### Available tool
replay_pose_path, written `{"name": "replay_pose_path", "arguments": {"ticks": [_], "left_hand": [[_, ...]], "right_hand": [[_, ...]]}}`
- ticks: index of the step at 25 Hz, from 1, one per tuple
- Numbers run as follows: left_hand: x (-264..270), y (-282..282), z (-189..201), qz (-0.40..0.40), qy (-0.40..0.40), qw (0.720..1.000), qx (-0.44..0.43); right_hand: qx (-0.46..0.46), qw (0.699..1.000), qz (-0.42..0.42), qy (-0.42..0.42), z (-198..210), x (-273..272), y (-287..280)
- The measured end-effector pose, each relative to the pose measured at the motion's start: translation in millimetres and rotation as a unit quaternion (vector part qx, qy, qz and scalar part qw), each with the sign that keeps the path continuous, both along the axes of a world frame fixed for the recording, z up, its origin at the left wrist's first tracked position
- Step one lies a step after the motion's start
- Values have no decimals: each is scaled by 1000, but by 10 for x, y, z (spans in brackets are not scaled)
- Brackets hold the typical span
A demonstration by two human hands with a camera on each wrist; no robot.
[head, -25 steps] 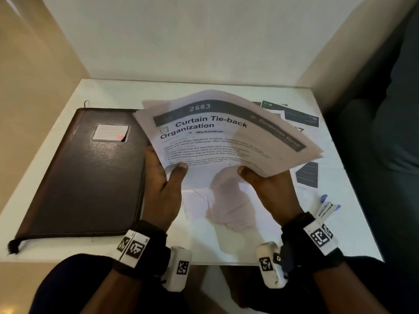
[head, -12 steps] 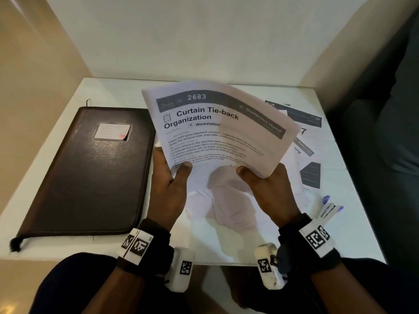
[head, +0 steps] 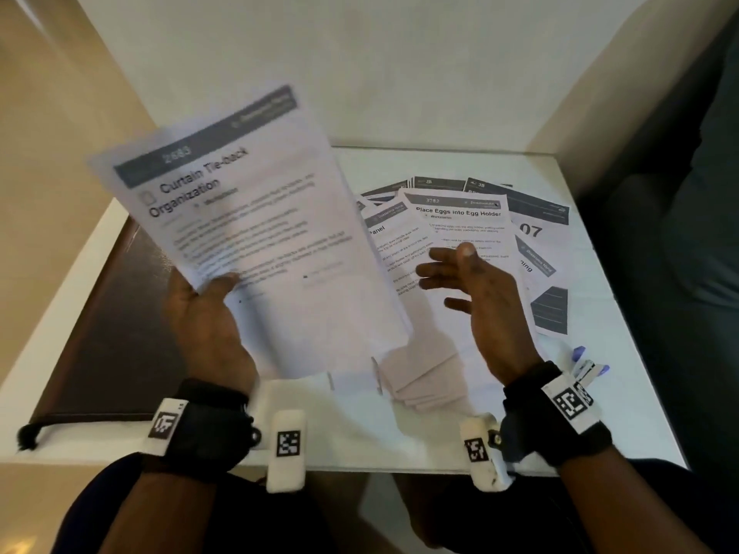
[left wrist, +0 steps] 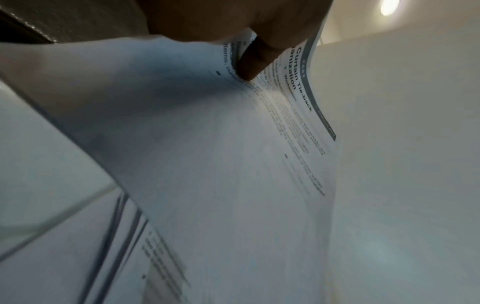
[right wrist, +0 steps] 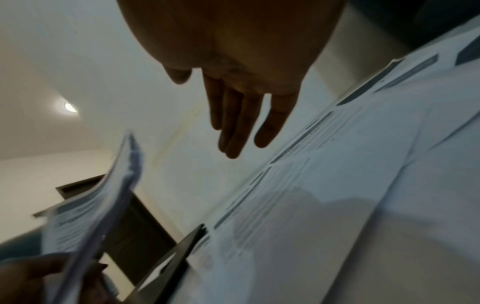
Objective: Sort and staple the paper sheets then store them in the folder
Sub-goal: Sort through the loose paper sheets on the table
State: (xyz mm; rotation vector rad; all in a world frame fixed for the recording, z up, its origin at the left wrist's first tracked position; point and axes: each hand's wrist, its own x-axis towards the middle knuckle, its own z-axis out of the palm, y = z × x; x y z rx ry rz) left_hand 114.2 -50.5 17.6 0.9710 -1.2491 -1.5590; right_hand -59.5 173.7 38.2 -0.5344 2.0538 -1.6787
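Observation:
My left hand [head: 208, 309] pinches a bundle of printed sheets [head: 248, 217] headed "Curtain Tie-back Organization", held up and tilted left over the dark folder [head: 108, 353]. In the left wrist view the thumb [left wrist: 253, 61] presses on the bundle [left wrist: 207, 144]. My right hand [head: 468, 273] hovers open, fingers spread, above loose sheets [head: 460, 217] fanned on the white table [head: 620, 393]; its straight fingers [right wrist: 239, 123] touch nothing. A stapler [head: 586, 363] with purple parts peeks out behind my right wrist. The folder lies closed on the left, mostly hidden by the bundle.
White walls close in the table at the back and both sides. A dark seat [head: 680, 273] sits to the right. Blank pale paper pieces [head: 424, 377] lie near the table's front edge between my wrists.
My right hand let go of the bundle and opened over the fanned sheets. My left hand swung the bundle up and to the left, uncovering the sheets on the table.

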Motion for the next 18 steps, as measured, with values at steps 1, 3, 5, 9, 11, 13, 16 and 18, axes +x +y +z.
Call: {"name": "replay_pose_path", "arguments": {"ticks": [1, 3, 5, 9, 11, 13, 16, 18], "left_hand": [[25, -26, 16, 4, -8, 1000, 16], [67, -53, -1, -8, -2, 998, 61], [70, -77, -35, 0, 9, 994, 109], [71, -129, -32, 1, 82, 968, 237], [68, -106, -2, -15, 127, 949, 287], [67, -82, 32, -31, 150, 942, 299], [38, -42, 120, -37, 152, 947, 281], [23, -7, 134, -31, 160, 948, 274]], "right_hand": [[54, 997, -22, 42, -87, -135, 26], [192, 974, -35, 118, -277, -372, 85], [294, 945, -20, 142, -426, -506, 101], [407, 894, 14, 185, -594, -464, 47], [455, 865, 27, 211, -651, -425, 28], [473, 851, 30, 225, -666, -413, 14], [481, 850, 29, 212, -647, -441, 10], [480, 854, 23, 200, -646, -452, 16]]}}
